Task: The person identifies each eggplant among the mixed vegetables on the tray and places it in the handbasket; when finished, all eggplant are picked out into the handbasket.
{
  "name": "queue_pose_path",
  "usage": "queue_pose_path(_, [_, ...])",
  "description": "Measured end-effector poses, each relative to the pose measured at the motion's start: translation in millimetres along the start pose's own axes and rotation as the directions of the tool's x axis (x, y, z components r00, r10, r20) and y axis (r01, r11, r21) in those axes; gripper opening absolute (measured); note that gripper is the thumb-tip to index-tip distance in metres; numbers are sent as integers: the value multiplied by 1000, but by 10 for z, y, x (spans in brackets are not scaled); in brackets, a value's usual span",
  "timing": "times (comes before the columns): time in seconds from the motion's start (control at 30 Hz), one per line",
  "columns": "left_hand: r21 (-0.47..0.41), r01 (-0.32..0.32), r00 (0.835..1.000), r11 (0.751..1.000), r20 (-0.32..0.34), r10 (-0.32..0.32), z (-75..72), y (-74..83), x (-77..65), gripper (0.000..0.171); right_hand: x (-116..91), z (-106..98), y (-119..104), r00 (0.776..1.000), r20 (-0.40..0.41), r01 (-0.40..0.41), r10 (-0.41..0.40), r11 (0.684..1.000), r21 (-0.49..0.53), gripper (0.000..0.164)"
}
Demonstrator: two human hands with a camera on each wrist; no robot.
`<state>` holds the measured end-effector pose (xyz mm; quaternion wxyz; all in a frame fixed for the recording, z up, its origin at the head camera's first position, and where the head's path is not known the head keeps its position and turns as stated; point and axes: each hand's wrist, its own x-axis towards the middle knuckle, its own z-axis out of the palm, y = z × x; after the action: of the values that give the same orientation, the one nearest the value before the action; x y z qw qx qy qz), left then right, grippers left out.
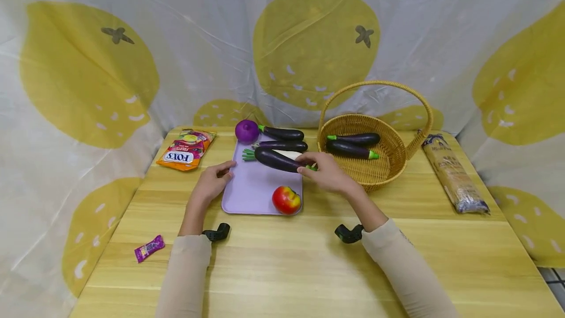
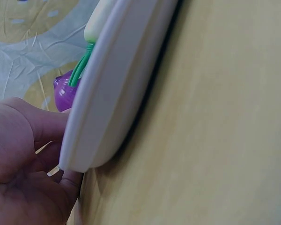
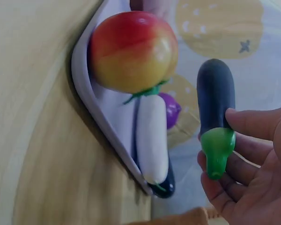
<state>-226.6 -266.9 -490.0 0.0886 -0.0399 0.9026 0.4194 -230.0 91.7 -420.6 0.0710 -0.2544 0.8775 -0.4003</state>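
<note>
My right hand (image 1: pixel 328 173) grips a dark purple eggplant (image 1: pixel 275 159) near its green stem, holding it above a lilac tray (image 1: pixel 251 193). In the right wrist view thumb and fingers close around its stem end. My left hand (image 1: pixel 212 180) holds the tray's left rim, thumb above and fingers beneath in the left wrist view. On the tray lie a purple onion (image 1: pixel 247 131), two eggplants, one at the back (image 1: pixel 284 134), and a white radish (image 3: pixel 152 140) with green leaves, partly hidden by the held eggplant. A red-and-yellow fruit (image 1: pixel 287 200) sits at the front right corner.
Right of the tray stands a wicker basket (image 1: pixel 388 171) with a tall handle and two eggplants (image 1: pixel 353 149) inside. A noodle-like pack (image 1: pixel 454 173) lies at far right. A FOX'S candy bag (image 1: pixel 187 149) and a small purple wrapper (image 1: pixel 149 248) lie on the left.
</note>
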Motion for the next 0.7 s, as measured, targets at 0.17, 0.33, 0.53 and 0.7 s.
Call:
queue_pose_path(0.17, [3, -2, 1000, 1000, 4, 2, -13, -3, 0, 45, -161, -199, 11, 999, -45, -10, 10, 1000, -9, 32])
queue_pose_path(0.33, [8, -2, 1000, 1000, 17, 2, -22, -2, -4, 45, -322, -394, 90, 997, -63, -36, 34, 999, -41, 34])
queue_pose_path(0.53, [4, -7, 1000, 1000, 8, 7, -31, 4, -9, 45, -505, -625, 257, 995, -81, -61, 58, 997, -37, 36])
queue_pose_path(0.7, [-1, -7, 1000, 1000, 11, 7, -29, 8, -17, 45, -673, -827, 418, 987, -122, -109, 101, 992, -57, 37])
